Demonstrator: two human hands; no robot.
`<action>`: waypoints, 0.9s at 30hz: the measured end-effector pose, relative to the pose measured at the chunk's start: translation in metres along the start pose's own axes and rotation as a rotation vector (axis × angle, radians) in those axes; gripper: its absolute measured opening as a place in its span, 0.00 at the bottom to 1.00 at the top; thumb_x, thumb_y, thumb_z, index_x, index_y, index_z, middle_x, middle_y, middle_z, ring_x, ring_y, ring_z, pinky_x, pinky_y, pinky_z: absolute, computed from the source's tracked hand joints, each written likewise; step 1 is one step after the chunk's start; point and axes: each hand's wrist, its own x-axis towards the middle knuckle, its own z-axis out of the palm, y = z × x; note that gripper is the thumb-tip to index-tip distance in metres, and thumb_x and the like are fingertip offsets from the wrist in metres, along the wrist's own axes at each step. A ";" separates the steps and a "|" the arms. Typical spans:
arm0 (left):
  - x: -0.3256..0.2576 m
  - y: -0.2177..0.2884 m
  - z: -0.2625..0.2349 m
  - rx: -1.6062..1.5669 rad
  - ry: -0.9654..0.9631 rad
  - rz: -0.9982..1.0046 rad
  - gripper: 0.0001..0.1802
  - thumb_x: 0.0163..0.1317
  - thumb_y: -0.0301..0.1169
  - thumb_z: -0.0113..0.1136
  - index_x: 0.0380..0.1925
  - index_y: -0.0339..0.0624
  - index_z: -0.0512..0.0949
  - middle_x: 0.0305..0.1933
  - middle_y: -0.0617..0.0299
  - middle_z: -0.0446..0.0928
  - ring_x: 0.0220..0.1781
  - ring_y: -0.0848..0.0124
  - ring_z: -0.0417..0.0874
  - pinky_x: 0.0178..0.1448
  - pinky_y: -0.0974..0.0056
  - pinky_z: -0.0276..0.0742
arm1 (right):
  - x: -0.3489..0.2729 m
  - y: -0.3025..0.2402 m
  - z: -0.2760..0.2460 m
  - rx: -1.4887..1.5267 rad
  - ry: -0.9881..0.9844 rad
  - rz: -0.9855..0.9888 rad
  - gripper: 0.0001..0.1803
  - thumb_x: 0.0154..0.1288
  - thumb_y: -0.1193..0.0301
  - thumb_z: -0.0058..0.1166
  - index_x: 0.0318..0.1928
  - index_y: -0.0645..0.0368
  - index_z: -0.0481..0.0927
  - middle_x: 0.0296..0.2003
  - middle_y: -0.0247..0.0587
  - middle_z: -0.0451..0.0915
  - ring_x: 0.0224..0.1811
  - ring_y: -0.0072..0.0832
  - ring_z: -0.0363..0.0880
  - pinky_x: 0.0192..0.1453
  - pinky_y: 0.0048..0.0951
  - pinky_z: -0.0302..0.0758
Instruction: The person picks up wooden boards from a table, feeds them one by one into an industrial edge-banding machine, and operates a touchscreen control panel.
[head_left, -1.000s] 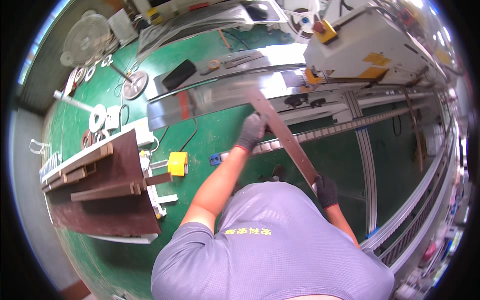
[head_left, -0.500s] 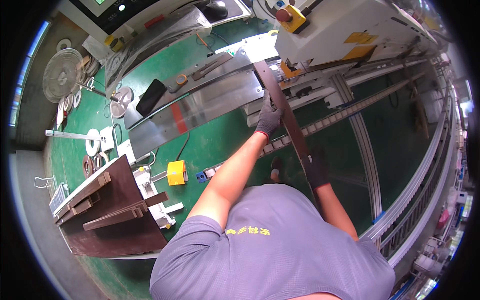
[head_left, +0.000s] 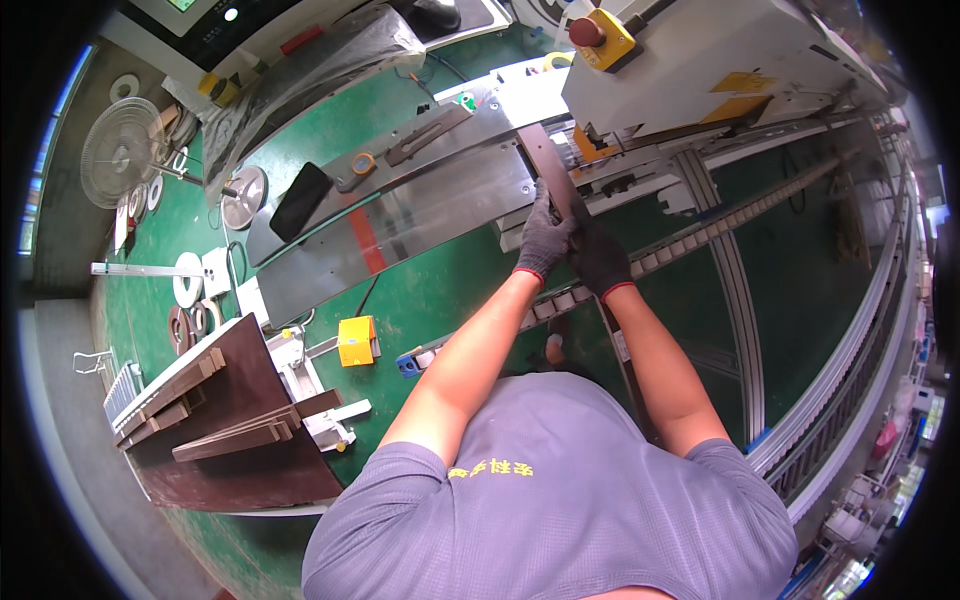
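Observation:
A long narrow brown board strip runs from the metal machine bed back toward my body, its far end at the machine's edge. My left hand, in a dark grey glove with a red cuff, grips the strip's left edge, with fingers pointing up along it. Close beside it, my right hand, gloved alike, is closed around the strip from the right; its fingertips are partly hidden. The strip's near part passes below my hands and between my forearms.
The machine housing with a red stop button stands right of the bed. On the steel table lie a phone and a tape measure. A roller rail crosses below my hands. Brown boards lie at left.
My right hand has slid forward along the strip, from its near part up to beside my left hand. The left hand keeps its hold near the far end.

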 end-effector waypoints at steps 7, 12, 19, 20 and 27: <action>-0.004 0.024 0.009 0.028 -0.004 0.032 0.53 0.60 0.23 0.62 0.77 0.32 0.37 0.74 0.50 0.62 0.71 0.69 0.66 0.74 0.66 0.62 | 0.004 0.014 0.000 0.106 0.056 -0.035 0.42 0.58 0.69 0.61 0.73 0.44 0.62 0.49 0.57 0.79 0.50 0.57 0.78 0.50 0.51 0.78; -0.001 0.025 0.022 -0.160 -0.030 -0.062 0.52 0.61 0.25 0.62 0.78 0.36 0.39 0.64 0.52 0.72 0.58 0.72 0.77 0.60 0.67 0.75 | 0.009 0.025 -0.002 0.057 0.096 -0.054 0.35 0.57 0.69 0.62 0.67 0.48 0.69 0.48 0.56 0.80 0.50 0.56 0.78 0.51 0.51 0.78; 0.012 0.050 0.051 0.192 -0.047 -0.270 0.52 0.62 0.28 0.62 0.79 0.45 0.39 0.28 0.58 0.78 0.27 0.74 0.80 0.27 0.64 0.76 | 0.024 0.075 -0.008 -0.070 0.128 -0.102 0.30 0.55 0.68 0.63 0.60 0.52 0.73 0.46 0.54 0.80 0.49 0.53 0.79 0.50 0.51 0.78; 0.016 0.043 0.057 0.183 -0.045 -0.264 0.52 0.62 0.28 0.62 0.79 0.45 0.39 0.28 0.58 0.78 0.28 0.73 0.81 0.28 0.64 0.77 | 0.027 0.078 -0.013 -0.085 0.121 -0.090 0.30 0.55 0.68 0.63 0.61 0.52 0.73 0.46 0.54 0.80 0.49 0.53 0.79 0.50 0.51 0.78; 0.042 0.029 0.109 0.168 -0.104 -0.245 0.48 0.62 0.28 0.61 0.77 0.40 0.44 0.28 0.55 0.79 0.28 0.68 0.82 0.31 0.61 0.78 | 0.038 0.117 -0.053 -0.107 0.059 -0.047 0.38 0.57 0.70 0.59 0.71 0.54 0.65 0.57 0.56 0.77 0.54 0.56 0.77 0.56 0.50 0.77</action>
